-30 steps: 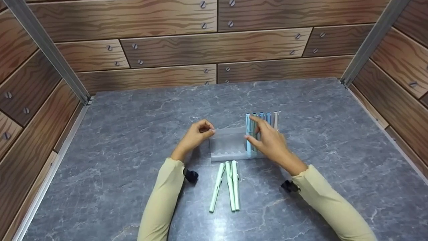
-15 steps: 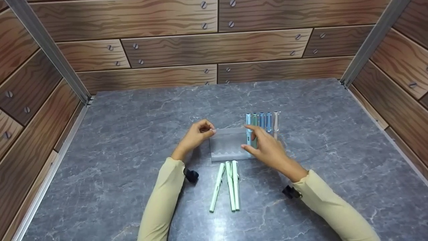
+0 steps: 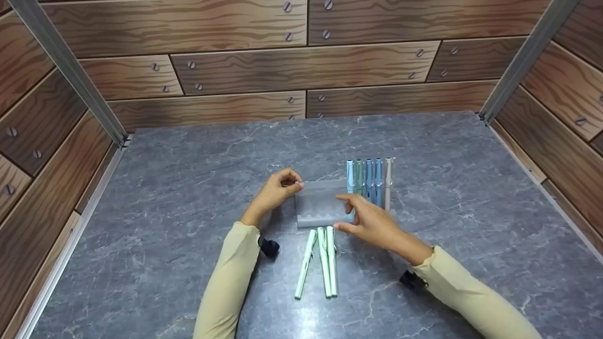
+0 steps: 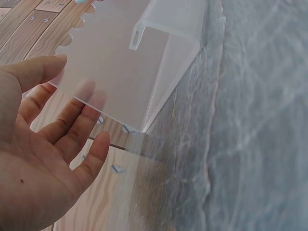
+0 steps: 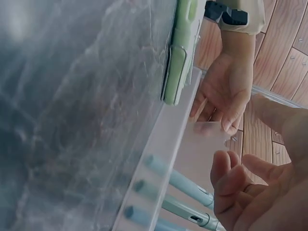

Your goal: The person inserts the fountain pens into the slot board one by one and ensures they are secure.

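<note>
Prob. mid-fill of clear rack (image 3: 313,202): L hand (image 3: 278,190) pinching its L edge, R hand (image 3: 372,221) holding nothing.
5 pens (image 3: 369,174) in rack's R part, L slots bare; 3 pale-green pens (image 3: 324,261) on tabletop (image 3: 202,165) just in front. R fingers loose, thumb tip nr pale-green pens' far ends, contact unclear. Next move prob. needs pinch on 1, rack steadied.
</note>
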